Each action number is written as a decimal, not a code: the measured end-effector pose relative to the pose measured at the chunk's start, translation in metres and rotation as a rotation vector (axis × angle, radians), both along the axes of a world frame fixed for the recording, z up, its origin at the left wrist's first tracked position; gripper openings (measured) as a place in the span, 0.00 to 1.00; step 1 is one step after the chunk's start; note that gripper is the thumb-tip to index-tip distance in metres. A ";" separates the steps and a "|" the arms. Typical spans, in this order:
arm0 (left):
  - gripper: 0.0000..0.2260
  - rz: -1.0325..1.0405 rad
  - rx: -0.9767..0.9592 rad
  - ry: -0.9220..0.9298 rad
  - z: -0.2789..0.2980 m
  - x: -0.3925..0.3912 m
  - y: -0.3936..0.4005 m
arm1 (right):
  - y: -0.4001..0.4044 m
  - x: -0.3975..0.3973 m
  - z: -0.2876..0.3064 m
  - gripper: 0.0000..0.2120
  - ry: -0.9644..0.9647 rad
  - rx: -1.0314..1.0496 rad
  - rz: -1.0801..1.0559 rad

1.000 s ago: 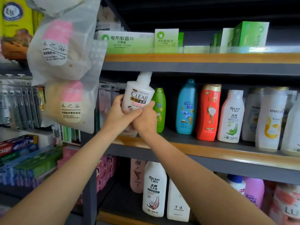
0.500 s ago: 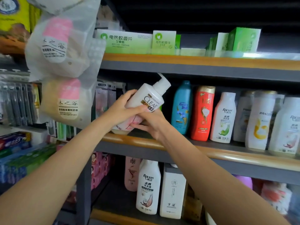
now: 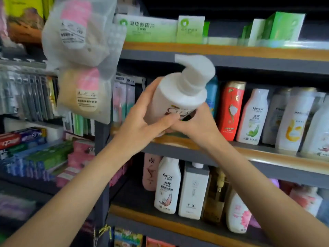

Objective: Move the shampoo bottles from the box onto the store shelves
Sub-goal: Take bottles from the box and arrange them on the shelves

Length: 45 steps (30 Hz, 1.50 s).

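Note:
A white pump shampoo bottle [image 3: 175, 97] is tilted with its pump head leaning toward me, in front of the middle shelf [image 3: 277, 157]. My left hand [image 3: 140, 120] grips its left side and lower body. My right hand [image 3: 195, 122] holds it from below on the right, fingers curled under the base. The bottle's bottom is hidden behind my hands, so I cannot tell whether it touches the shelf. The box is not in view.
Several shampoo bottles stand on the middle shelf, among them a red one [image 3: 230, 111] and a pink-white one [image 3: 252, 118]. More bottles [image 3: 167, 186] fill the lower shelf. Green boxes [image 3: 190, 29] sit on the top shelf. Bagged sponges [image 3: 80, 56] hang at the left.
The bottle went from upright at the shelf's left end to tilted, its pump now leaning out toward me and rightward. Both hands stayed on it.

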<state>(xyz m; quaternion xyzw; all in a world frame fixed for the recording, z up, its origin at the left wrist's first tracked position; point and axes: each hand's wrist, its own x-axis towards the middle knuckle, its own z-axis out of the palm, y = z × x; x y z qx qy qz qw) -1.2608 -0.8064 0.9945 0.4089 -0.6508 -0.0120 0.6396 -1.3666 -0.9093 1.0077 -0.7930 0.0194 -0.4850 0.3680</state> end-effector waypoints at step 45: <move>0.27 0.405 0.611 1.111 -0.245 0.109 -0.113 | -0.024 0.154 -0.238 0.21 0.782 0.519 -0.345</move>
